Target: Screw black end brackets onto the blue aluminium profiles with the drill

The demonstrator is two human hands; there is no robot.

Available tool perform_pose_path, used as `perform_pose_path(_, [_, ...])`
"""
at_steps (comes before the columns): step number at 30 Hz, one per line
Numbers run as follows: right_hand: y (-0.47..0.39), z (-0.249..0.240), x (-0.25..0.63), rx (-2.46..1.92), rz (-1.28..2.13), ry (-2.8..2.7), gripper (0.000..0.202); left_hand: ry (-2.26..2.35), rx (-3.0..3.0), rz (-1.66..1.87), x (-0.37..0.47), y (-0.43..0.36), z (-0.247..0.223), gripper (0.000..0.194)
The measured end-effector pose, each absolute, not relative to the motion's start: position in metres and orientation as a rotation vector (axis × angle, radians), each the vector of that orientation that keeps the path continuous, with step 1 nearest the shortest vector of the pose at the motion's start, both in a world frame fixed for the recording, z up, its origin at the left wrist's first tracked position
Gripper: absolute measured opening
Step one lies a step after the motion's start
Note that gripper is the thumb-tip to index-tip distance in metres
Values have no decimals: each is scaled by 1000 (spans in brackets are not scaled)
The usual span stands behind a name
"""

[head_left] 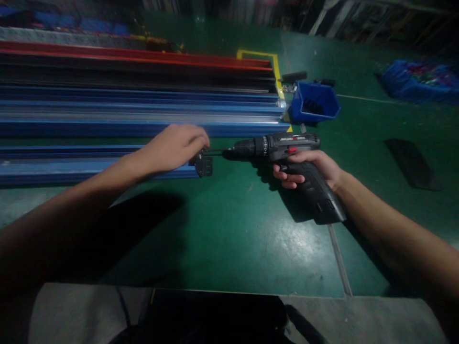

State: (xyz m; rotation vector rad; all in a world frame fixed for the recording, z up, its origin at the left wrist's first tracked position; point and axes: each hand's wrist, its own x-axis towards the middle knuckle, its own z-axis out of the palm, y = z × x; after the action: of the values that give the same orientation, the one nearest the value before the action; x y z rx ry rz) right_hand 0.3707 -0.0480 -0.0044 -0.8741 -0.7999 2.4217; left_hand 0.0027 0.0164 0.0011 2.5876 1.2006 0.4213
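A black cordless drill (283,145) with a red switch lies in the grip of my right hand (311,167), its long thin bit pointing left. The bit's tip reaches a black end bracket (204,165) on the end of a blue metal profile (154,171). Over that end rests my left hand (177,145), fingers bent down and closed at the bracket; its fingertips are partly hidden, so what they pinch is unclear.
More blue profiles (215,117), dark ones and a red one (215,62) lie behind. A blue bin (315,102) stands past their ends. Farther right are a dark flat piece (410,162) and a filled blue container (419,86). The green table's edge (229,291) is nearest me.
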Motion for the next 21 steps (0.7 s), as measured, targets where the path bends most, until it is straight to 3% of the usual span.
perform_pose_path(21, [-46, -4, 371, -893, 2427, -789, 22, 1203, 2574, 429, 3, 15, 2, 46])
